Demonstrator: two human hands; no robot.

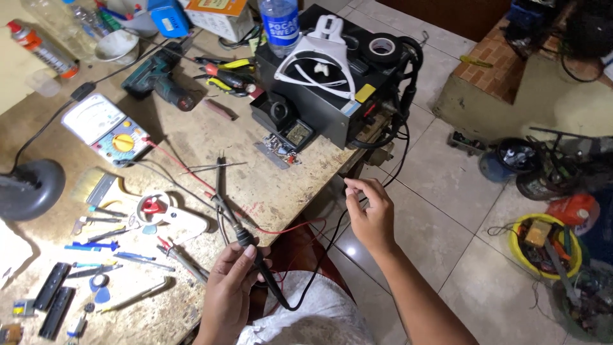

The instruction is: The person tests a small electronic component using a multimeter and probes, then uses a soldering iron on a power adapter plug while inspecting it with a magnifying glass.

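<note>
We are sitting at a big messy table (191, 147). On its far right side a black box (332, 83) is standing, with a white holder (319, 54), a roll of black tape (383, 46) and a bottle (280, 25) on top of it. To the far left we are seeing a drill (159, 76) and a white and yellow meter (105, 128), with small tools lying near us on the left.

We are working on the black cable (319, 268), pulling it straight, we think. Our left hand (230, 291) is closing tight around the black probe (246, 239) at the near edge of the table, with its thin tip pointing away from us. Our right hand (370, 214) is off the table to the right, above the tiled floor (440, 211). Its fingers (357, 186) are pinching together on the thin black cable, which is hanging in a loop between our two hands.

For the next move we are needing a soft pull, so the cable is not catching on the red wire (287, 229) lying beside it.
</note>
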